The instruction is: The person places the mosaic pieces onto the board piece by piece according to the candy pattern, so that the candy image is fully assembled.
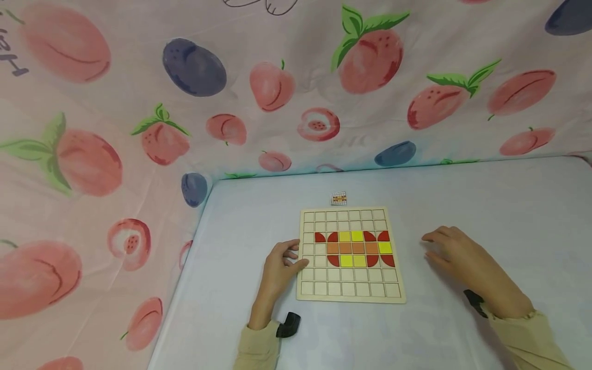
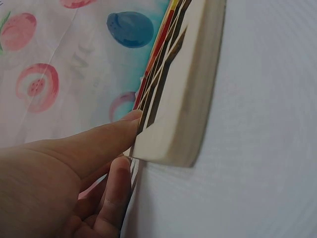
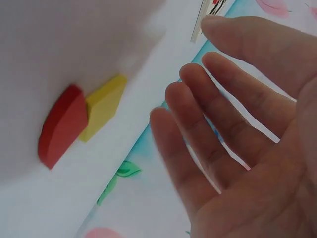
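A wooden grid board [image 1: 349, 275] lies on the table with red quarter-circle tiles [image 1: 333, 261], yellow square tiles [image 1: 344, 236] and orange square tiles [image 1: 358, 247] set in its middle rows. My left hand [image 1: 279, 262] holds the board's left edge, thumb on top and curled fingers against the side; the left wrist view shows this grip on the board [image 2: 171, 129] up close. Right of the board, my right hand [image 1: 458, 252] hovers with nothing in it, fingers loosely extended. Near it in the right wrist view lie a red quarter-circle tile [image 3: 63, 128] and a yellow square tile [image 3: 105, 109], touching or nearly so.
A small card [image 1: 339, 198] printed with a grid pattern lies just behind the board. White cloth [image 1: 250, 216] covers the table. Fruit-printed fabric [image 1: 277, 133] hangs along the back and left sides. Black straps [image 1: 289, 325] sit at both wrists.
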`<action>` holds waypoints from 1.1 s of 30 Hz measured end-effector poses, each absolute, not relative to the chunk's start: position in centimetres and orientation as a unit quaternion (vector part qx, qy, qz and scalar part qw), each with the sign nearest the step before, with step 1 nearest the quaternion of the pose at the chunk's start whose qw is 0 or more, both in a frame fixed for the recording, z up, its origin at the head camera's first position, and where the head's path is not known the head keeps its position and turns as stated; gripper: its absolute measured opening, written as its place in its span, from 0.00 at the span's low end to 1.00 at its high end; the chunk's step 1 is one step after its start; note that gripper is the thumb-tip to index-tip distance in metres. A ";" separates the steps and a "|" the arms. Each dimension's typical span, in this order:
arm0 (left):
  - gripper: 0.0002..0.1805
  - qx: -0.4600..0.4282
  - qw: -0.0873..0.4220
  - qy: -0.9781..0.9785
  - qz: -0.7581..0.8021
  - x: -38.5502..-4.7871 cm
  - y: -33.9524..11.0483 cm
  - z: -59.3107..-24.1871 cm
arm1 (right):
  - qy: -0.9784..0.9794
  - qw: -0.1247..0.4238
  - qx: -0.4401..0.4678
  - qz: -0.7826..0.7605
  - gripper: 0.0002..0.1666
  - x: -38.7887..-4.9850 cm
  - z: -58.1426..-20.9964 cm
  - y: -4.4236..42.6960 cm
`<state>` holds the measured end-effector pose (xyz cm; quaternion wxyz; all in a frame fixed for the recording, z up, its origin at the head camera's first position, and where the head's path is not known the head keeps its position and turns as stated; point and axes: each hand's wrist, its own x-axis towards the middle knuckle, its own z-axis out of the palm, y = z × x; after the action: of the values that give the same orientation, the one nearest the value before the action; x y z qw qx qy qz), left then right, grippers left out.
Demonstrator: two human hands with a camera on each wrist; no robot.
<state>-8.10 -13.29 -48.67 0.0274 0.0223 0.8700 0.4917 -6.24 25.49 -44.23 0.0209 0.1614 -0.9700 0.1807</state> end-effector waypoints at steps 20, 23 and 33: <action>0.29 0.020 0.027 0.869 0.494 -8.1 -13.3 -48.6 | -0.970 0.008 0.164 0.181 0.19 -5.9 -45.0 28.0; 0.28 0.021 0.026 0.869 0.494 -8.1 -13.3 -48.6 | -0.968 0.007 0.170 0.183 0.18 -6.0 -45.2 28.2; 0.29 0.021 0.026 0.868 0.496 -8.1 -13.3 -48.6 | -0.967 0.026 0.174 0.182 0.16 -6.2 -45.7 28.5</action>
<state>-8.13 -13.30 -48.64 0.0260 0.0214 0.8677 0.4960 -6.25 28.50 -45.69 0.0260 0.1742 -0.9674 0.1817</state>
